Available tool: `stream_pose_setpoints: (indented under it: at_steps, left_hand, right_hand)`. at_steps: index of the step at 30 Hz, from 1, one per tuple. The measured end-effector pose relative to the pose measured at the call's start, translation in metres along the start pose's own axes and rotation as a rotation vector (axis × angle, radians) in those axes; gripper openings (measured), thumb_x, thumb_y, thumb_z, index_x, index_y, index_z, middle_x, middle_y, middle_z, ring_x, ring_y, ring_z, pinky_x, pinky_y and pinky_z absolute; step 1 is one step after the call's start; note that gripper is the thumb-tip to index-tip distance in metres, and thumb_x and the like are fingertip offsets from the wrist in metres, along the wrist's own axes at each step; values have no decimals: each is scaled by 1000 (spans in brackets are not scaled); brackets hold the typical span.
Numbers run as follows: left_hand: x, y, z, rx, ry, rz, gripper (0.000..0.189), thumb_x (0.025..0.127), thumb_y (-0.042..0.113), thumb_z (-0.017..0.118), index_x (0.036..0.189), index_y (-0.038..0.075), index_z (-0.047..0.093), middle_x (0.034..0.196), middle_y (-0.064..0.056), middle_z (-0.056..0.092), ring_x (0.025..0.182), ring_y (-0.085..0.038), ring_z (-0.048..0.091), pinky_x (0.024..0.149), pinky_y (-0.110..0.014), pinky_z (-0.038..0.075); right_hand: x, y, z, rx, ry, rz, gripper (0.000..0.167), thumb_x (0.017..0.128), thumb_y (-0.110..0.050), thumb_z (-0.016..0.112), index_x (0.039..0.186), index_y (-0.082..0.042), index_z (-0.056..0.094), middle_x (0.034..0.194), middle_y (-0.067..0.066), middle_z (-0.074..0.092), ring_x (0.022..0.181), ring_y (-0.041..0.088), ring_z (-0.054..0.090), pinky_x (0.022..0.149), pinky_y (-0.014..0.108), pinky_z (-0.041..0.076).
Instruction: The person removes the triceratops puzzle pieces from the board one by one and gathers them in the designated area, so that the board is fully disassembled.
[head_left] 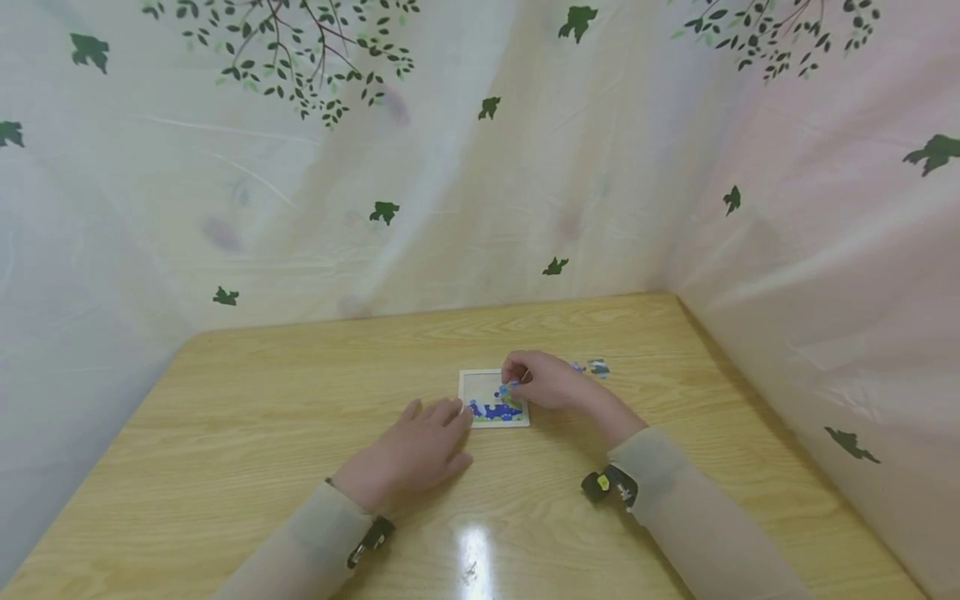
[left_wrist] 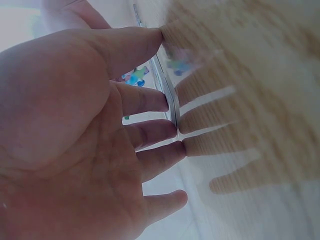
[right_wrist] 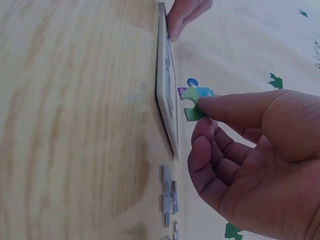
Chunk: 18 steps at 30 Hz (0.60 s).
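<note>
Between thumb and fingers, my right hand [head_left: 546,380] pinches a jigsaw puzzle piece [right_wrist: 192,100] coloured green, blue and a little purple. It is held over a white-framed puzzle tray [head_left: 493,374], whose lower part holds fitted blue and purple pieces [head_left: 495,412]. In the right wrist view the piece stands clear of the tray's surface. My left hand [head_left: 412,450] lies palm down at the tray's left side, fingers extended. The left wrist view shows its fingertips [left_wrist: 162,129] right at the tray's edge.
Loose puzzle pieces [head_left: 598,367] lie on the wooden table [head_left: 300,392] to the right of the tray, partly behind my right hand. A pale curtain [head_left: 450,167] with printed leaves stands along the table's back and right side.
</note>
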<state>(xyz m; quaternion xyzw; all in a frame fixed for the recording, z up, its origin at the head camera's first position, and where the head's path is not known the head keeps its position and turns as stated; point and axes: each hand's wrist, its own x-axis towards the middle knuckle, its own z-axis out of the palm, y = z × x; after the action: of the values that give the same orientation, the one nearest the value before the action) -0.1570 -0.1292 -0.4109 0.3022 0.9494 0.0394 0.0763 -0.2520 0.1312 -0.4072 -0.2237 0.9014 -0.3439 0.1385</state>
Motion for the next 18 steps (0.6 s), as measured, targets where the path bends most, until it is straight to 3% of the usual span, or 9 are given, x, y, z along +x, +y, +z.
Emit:
stream_pose_setpoints:
  at_steps: [6,13,18]
  left_hand:
    - [1,0,1,-7,-12,-7,68,115,46,55,169,6,43,175,-18,38,162,-37,35,132,-67,22]
    - [1,0,0,-6,-7,1,68,115,45,56,169,5,43,174,-19,39,161,-38,35,132,-68,22]
    - [1,-1,1,0,-11,-5,68,116,45,55,169,5,41,175,-20,37,162,-39,34,132,-68,22]
  right_hand:
    - [-5,4,-10,21,36,-34,8,107,-9,72,112,-15,70,109,1,69,105,19,66,95,41,59]
    - [-17,14,-30,59,80,-26,7,109,-12,70,116,-13,70,109,5,68,100,23,65,87,41,57]
    - [-25,26,-43,45,98,-25,9,110,-12,68,119,-11,69,110,7,69,101,25,65,88,41,57]
